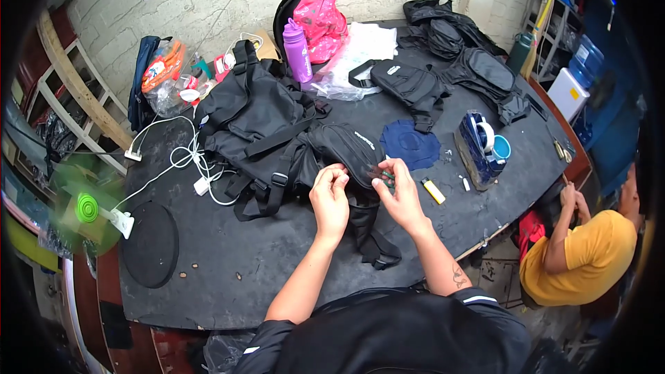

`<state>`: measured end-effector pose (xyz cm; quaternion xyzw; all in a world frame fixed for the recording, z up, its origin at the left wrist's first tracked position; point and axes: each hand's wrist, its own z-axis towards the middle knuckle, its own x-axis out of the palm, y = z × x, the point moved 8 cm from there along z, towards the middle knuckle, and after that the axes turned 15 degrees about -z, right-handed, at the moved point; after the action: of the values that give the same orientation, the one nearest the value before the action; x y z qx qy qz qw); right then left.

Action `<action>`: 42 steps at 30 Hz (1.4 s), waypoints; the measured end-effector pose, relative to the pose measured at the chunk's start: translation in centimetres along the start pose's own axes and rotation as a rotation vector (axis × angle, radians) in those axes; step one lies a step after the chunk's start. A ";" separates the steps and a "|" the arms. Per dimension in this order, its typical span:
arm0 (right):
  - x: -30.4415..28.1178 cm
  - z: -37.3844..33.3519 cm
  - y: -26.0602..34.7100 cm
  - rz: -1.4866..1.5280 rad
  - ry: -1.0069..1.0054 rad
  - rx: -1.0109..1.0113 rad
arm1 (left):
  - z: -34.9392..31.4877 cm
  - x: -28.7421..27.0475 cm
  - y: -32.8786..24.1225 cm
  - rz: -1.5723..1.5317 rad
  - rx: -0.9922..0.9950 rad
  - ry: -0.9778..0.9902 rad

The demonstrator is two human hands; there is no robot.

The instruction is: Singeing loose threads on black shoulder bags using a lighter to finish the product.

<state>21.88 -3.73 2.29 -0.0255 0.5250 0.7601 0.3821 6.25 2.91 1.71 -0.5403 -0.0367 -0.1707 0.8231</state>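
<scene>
A black bag with a zipped, rounded front pouch (343,149) lies in front of me, its straps trailing toward me over the table. My left hand (330,201) is at the pouch's near edge, thumb and fingertips pinched together; whatever they hold is too small to tell. To its right, my right hand (400,197) has curled fingers around a small dark thing with a hint of green, smeared by motion. A larger black backpack (253,107) lies just behind and left of the pouch. Right of my right hand are a yellow lighter (434,192) and a tiny white bottle (465,183).
A dark blue fabric piece (412,144) and a tape dispenser (478,156) lie to the right. Several black bags (409,83), a purple bottle (298,52) and a pink backpack (322,17) stand behind. White cables (190,156) and a green clip fan (88,208) are left; a person in yellow (582,260) sits right.
</scene>
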 end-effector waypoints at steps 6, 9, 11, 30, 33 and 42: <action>-1.2 -1.5 5.8 -0.616 -0.142 -0.312 | -0.2 -0.1 0.1 -0.013 0.009 -0.021; -1.2 -1.2 6.9 -0.707 -0.154 -0.331 | -0.5 0.2 -0.5 0.036 0.035 -0.011; -0.8 -1.3 6.6 -0.738 -0.126 -0.368 | -0.5 0.5 -0.9 0.042 0.052 -0.005; -1.9 -1.6 0.3 0.287 -0.139 0.110 | 1.2 -0.5 2.6 -0.621 -0.404 -0.291; 2.9 -5.7 0.2 0.953 0.449 0.326 | 3.1 1.8 3.2 -1.034 -0.753 -0.040; 0.4 -0.2 -4.0 1.674 -0.093 0.732 | 1.0 4.8 -1.5 -1.516 -0.578 0.405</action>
<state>24.01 -3.02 -1.10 0.5169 0.5644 0.5752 -0.2888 10.38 2.08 4.57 -0.5179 -0.1964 -0.7748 0.3049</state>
